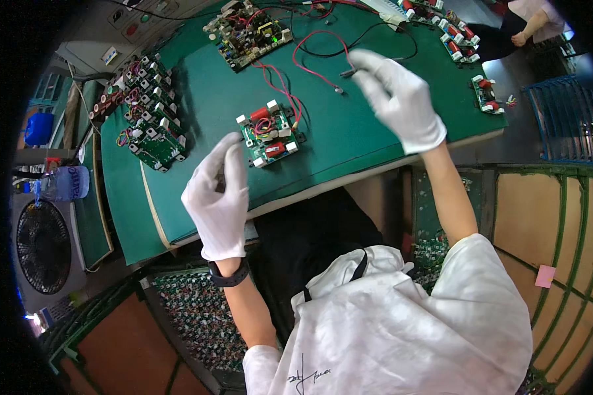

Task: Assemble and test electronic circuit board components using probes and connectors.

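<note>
In the head view, the left hand, in a white glove, was just beside the left edge of the small green circuit board. Its grip was narrowed, the thumb and fingers bent toward each other with their tips close together; whether they pinched or touched anything could not be told. The small board lay flat on the green counter, carrying red parts and white blocks, and pink-red wires ran from it up to a larger circuit board on which a green light glowed.

The right hand, also gloved and somewhat blurred, was over the counter, farther right and well apart from the small board. Its thumb and fingers were partly parted, with the tips at a dark lead end; whether the grip had hold of it could not be told. A red wire curved beside it. A cluster of circuit boards stood at the counter's left, and more boards lay at its far right.
</note>
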### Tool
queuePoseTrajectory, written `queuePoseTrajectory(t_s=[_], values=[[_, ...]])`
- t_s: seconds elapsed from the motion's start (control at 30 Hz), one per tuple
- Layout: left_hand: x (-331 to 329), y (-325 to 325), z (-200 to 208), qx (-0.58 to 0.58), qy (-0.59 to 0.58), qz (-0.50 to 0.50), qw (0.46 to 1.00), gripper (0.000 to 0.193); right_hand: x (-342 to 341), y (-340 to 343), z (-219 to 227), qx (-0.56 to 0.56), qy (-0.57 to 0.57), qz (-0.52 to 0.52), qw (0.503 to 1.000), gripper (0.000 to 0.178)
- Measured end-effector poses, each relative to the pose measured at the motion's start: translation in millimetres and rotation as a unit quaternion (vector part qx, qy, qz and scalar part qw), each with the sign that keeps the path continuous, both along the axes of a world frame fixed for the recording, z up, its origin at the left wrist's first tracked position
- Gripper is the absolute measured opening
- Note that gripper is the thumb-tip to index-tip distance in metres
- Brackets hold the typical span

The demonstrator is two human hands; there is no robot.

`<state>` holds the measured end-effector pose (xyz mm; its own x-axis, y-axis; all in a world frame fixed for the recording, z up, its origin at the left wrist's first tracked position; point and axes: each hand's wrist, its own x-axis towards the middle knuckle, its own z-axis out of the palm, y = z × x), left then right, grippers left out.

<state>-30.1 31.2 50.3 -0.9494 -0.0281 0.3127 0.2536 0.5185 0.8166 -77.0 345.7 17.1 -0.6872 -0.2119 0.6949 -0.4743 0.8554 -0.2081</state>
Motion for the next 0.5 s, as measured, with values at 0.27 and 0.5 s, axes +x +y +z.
queuePoseTrajectory(t_s=[0.27,0.5], values=[[-70,117,4,-0.429,0.081,-0.006,0.899,0.049,-29,52,-22,0.126,-0.237,-0.113,0.957,0.039],[-74,132,-8,-0.172,0.120,-0.003,0.978,0.028,-20,42,-8,-0.148,-0.206,-0.015,0.967,0.028]])
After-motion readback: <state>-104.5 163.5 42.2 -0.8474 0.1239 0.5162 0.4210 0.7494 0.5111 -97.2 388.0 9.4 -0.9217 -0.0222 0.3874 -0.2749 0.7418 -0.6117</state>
